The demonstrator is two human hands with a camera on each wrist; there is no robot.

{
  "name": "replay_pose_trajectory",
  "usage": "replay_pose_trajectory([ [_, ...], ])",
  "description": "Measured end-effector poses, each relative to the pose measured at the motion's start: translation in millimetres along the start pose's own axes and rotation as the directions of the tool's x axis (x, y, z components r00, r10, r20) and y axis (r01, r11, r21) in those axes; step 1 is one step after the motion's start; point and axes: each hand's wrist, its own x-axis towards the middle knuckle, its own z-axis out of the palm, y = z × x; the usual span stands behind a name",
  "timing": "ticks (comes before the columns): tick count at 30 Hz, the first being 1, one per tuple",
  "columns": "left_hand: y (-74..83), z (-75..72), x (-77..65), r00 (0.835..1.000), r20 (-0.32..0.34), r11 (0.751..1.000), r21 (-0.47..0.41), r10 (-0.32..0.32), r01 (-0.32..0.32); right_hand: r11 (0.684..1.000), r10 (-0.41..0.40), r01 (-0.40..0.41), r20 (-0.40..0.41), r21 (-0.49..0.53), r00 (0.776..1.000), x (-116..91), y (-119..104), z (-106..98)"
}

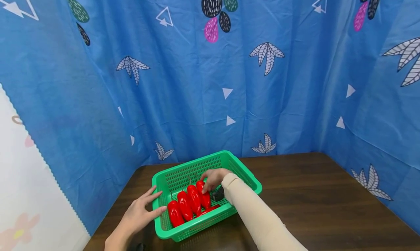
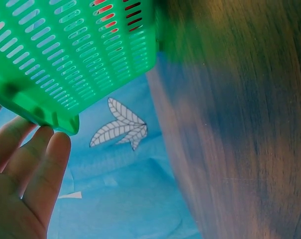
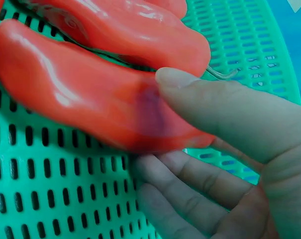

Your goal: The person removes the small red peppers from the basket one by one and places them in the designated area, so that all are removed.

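Note:
Inside a green slotted plastic basket [image 1: 246,170] lie several long red peppers [image 1: 185,206] with thin stems, side by side. My right hand [image 1: 214,178] reaches in from the right and holds the rightmost red pepper [image 1: 205,198]. In the right wrist view, the thumb [image 3: 205,97] presses on top of that pepper [image 3: 75,94] near its stem end, with fingers curled beneath it. Another red pepper [image 1: 210,209] lies crosswise along the front wall, partly hidden. At the basket's left rim, my left hand [image 1: 136,212] is spread, its extended fingertips [image 2: 58,142] right at the rim.
The basket stands on a dark wooden table [image 1: 295,196], close to its back edge. A blue patterned curtain [image 1: 197,79] hangs behind and to the right. A white floral cloth [image 1: 26,178] hangs at the far left. A black device [image 1: 218,193] sits under the right wrist.

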Motion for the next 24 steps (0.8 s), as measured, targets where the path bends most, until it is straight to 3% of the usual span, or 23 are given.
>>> replay_pose_trajectory([
  [10,1.6,0.7,1.7,1.000,-0.003,1.000,0.013,-0.003,0.003,0.998,0.027,-0.029,0.028,0.052,0.999,1.6,-2.0,1.1],
  [24,2.4,-0.8,2.8,1.000,0.001,1.000,0.015,-0.012,0.012,1.000,0.011,-0.011,0.001,0.000,1.000,5.0,-3.9,3.4],
])
